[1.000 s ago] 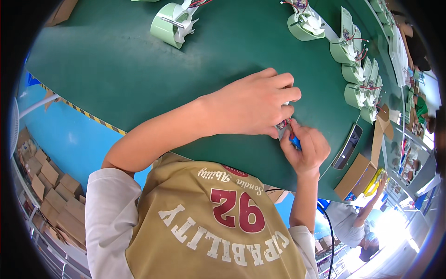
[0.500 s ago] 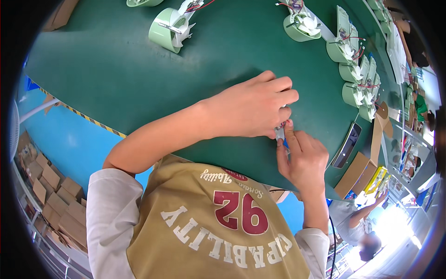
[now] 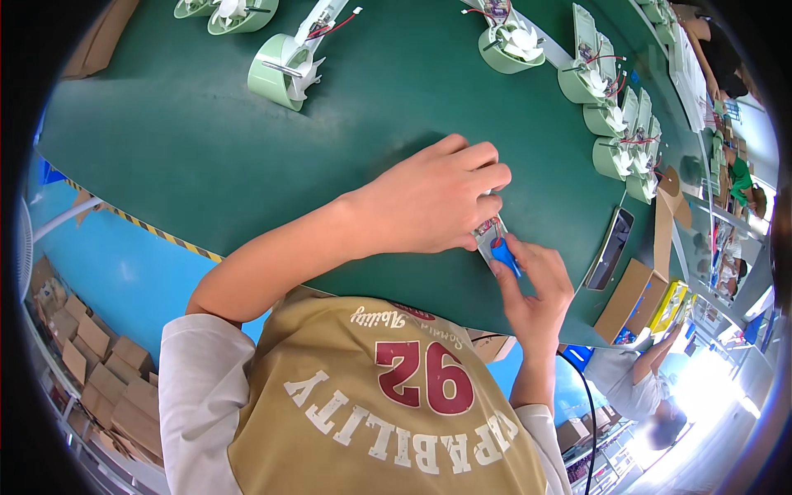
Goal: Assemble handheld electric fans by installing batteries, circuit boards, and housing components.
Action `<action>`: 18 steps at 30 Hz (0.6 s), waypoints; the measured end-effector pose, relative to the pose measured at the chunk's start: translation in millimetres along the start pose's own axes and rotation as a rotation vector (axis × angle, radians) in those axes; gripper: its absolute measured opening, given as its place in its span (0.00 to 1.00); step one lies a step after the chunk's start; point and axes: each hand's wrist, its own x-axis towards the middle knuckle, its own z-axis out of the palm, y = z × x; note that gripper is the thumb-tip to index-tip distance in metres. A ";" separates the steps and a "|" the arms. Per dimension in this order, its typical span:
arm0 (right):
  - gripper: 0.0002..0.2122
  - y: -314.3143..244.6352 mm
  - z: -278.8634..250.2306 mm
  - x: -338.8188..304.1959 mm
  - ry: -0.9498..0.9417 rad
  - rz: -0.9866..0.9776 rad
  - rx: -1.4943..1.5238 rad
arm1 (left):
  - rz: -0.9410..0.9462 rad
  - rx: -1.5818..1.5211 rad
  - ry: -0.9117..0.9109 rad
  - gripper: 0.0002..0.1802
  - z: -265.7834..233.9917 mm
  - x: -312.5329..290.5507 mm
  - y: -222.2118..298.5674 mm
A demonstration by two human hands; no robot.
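My left hand [image 3: 441, 198] is closed around a pale, narrow fan handle shell [image 3: 485, 254]; my fingers cover most of it. A small circuit board [image 3: 490, 224] shows in the open shell beside my fingertips. My right hand [image 3: 538, 289] pinches a small blue cylinder [image 3: 504, 259] with a reddish end, which looks like a battery cell. The cylinder lies at an angle against the near end of the shell, and my thumb and index finger are on either side of it. Whatever lies under my left palm is hidden.
Light green fan assemblies with white blades stand on the green table [image 3: 371, 107]: one fan [image 3: 276, 73] at the far left, another fan [image 3: 510, 48] at the back, and several along the right. A phone [image 3: 609, 249] and an open carton [image 3: 631, 301] lie right.
My right hand has drawn slightly back and down from the left hand, so the blue cylinder and the board now show more. The whole view has shifted a little.
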 end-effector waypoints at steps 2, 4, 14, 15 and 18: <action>0.18 0.8 6.5 2.5 0.001 -0.016 0.010 | 0.008 0.012 0.010 0.27 0.2 0.4 -0.1; 0.18 -2.5 11.3 1.6 0.003 -0.032 0.018 | 0.010 0.008 0.011 0.27 0.6 -0.4 -0.3; 0.16 -10.6 4.2 2.3 -0.086 0.020 -0.165 | 0.046 -0.059 0.065 0.29 3.0 -1.0 -7.0; 0.16 -10.2 5.7 1.6 -0.070 -0.008 -0.181 | 0.045 -0.058 0.063 0.29 3.0 -1.5 -7.8; 0.15 -9.7 6.8 1.4 0.001 -0.057 -0.164 | 0.055 -0.108 0.070 0.29 2.0 -1.9 -8.9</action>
